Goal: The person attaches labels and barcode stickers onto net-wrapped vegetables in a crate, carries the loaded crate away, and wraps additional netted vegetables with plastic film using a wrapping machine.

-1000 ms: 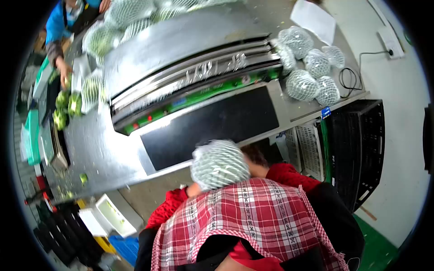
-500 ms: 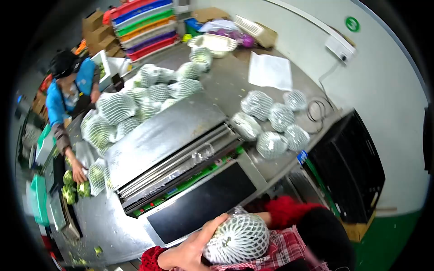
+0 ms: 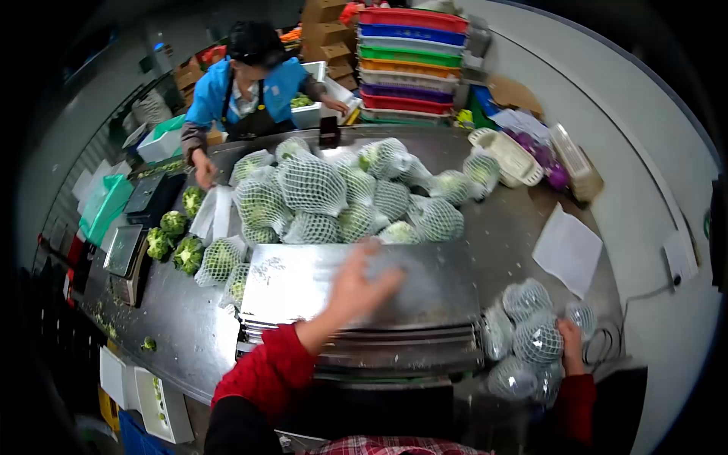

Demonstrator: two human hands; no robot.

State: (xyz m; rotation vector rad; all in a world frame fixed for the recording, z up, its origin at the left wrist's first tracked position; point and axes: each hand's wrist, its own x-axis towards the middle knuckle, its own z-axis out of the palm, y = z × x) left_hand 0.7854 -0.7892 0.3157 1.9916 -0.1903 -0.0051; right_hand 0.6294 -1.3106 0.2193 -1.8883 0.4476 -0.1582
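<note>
My left hand [image 3: 360, 287] reaches over the metal top of the wrapping machine [image 3: 292, 284], blurred, its fingers apart with nothing in them. Just beyond it lies a pile of pale green vegetable heads in white foam nets [image 3: 312, 186]. On the right, my right hand [image 3: 573, 346] has its fingers round the side of a netted head in clear film [image 3: 538, 338]. That head rests among several other film-wrapped heads [image 3: 513, 378]. The machine's front edge is partly hidden by my left sleeve.
Across the metal table [image 3: 182, 334], a co-worker [image 3: 254, 91] reaches toward bare green broccoli-like heads [image 3: 188, 255] beside a scale [image 3: 123, 250]. Stacked coloured crates [image 3: 409, 64] stand at the back. A white sheet [image 3: 569, 250] and cream basket [image 3: 506, 157] lie right.
The netted head held at my lap is now among the wrapped ones at right, under my right hand. My left hand has let go and moved forward. The view has turned left.
</note>
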